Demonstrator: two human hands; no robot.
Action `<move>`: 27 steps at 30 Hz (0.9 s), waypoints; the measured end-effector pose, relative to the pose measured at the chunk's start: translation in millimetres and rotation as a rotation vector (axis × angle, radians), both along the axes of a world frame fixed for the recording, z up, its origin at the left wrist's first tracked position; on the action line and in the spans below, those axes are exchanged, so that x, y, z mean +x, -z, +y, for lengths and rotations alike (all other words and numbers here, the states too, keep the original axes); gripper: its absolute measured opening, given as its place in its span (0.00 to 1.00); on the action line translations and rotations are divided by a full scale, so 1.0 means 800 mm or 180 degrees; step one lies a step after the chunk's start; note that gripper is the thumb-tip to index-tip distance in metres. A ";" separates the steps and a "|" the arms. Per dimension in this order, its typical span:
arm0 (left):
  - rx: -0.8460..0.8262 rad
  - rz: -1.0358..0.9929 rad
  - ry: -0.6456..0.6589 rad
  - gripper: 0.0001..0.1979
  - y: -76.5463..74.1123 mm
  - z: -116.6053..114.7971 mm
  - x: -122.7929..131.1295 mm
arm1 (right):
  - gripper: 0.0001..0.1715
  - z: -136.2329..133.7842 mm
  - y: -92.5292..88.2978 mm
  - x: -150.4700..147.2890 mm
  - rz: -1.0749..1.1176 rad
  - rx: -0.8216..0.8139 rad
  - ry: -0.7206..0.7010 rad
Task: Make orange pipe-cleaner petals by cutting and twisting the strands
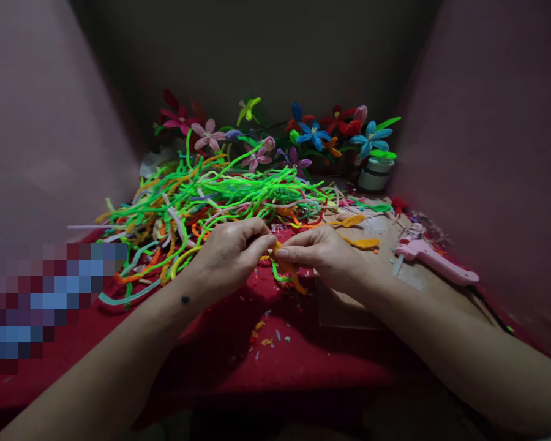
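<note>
Both hands meet over the front of the red cloth, fingertips almost touching. My left hand (236, 248) is closed in a pinch at one end of an orange fuzzy pipe cleaner (290, 271). Thumb and fingers of my right hand (319, 252) pinch the same piece just to the right, and its lower end hangs down toward the cloth. A small pale bit shows between the fingertips. Two orange pipe-cleaner petals (362, 243) lie on the board just beyond my right hand. Beneath the fingers is a short green strand (280, 275).
A tangled heap of pipe cleaners (239, 190), mostly green, lies behind my hands. Finished pipe-cleaner flowers (312, 135) stand along the back beside a white jar (375, 174). On the right, a pink glue gun (436, 260) rests on a brown board (344, 309). Fuzz scraps dot the red cloth (239, 367).
</note>
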State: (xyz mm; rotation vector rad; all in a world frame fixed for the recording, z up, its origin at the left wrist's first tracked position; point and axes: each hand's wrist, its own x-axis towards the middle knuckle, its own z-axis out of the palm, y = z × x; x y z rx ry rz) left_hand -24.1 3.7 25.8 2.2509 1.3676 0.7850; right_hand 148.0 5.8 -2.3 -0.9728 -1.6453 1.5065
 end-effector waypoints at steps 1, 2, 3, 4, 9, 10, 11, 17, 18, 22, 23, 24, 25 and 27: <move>-0.0125 -0.0097 -0.0030 0.13 -0.001 0.000 0.000 | 0.16 0.000 -0.001 0.000 0.0116 -0.0157 -0.0034; -0.0281 -0.0197 -0.0049 0.13 -0.001 0.000 0.001 | 0.16 0.000 -0.001 0.000 0.0203 -0.0257 -0.0034; -0.0441 -0.0307 -0.0068 0.12 -0.002 -0.001 0.001 | 0.15 0.000 -0.001 0.000 0.0261 -0.0314 -0.0013; -0.0599 -0.0409 -0.0078 0.12 -0.002 -0.001 0.001 | 0.15 0.000 -0.001 0.000 0.0293 -0.0332 0.0028; -0.1130 -0.0850 -0.0111 0.11 0.002 0.001 0.002 | 0.16 -0.003 0.002 -0.006 0.0227 -0.0201 0.0345; -0.1258 -0.0980 -0.0130 0.10 0.003 0.001 0.003 | 0.15 -0.004 0.004 -0.007 0.0210 -0.0161 0.0396; -0.1387 -0.1119 -0.0164 0.10 0.004 0.002 0.003 | 0.15 -0.004 0.005 -0.008 0.0216 -0.0125 0.0428; -0.1289 -0.1346 -0.0399 0.10 0.008 0.001 0.013 | 0.16 -0.001 0.016 -0.013 0.0538 -0.0512 0.0432; -0.1233 -0.1360 -0.0420 0.10 0.009 0.001 0.015 | 0.16 -0.001 0.018 -0.014 0.0590 -0.0565 0.0409; -0.1162 -0.1369 -0.0477 0.08 0.009 -0.001 0.019 | 0.16 0.001 0.024 -0.015 0.0808 -0.0675 0.0254; -0.1095 -0.1324 -0.0477 0.08 0.009 0.000 0.019 | 0.16 0.001 0.025 -0.015 0.0848 -0.0758 0.0197; -0.0985 -0.1245 -0.0457 0.09 0.010 0.000 0.018 | 0.16 0.001 0.026 -0.015 0.0868 -0.0844 0.0151; -0.0832 -0.1117 -0.0430 0.09 0.012 0.001 0.017 | 0.16 0.001 0.026 -0.015 0.0850 -0.0906 0.0134; -0.0465 -0.0707 -0.0384 0.10 0.015 0.004 0.014 | 0.15 0.001 0.025 -0.014 0.0675 -0.0905 0.0167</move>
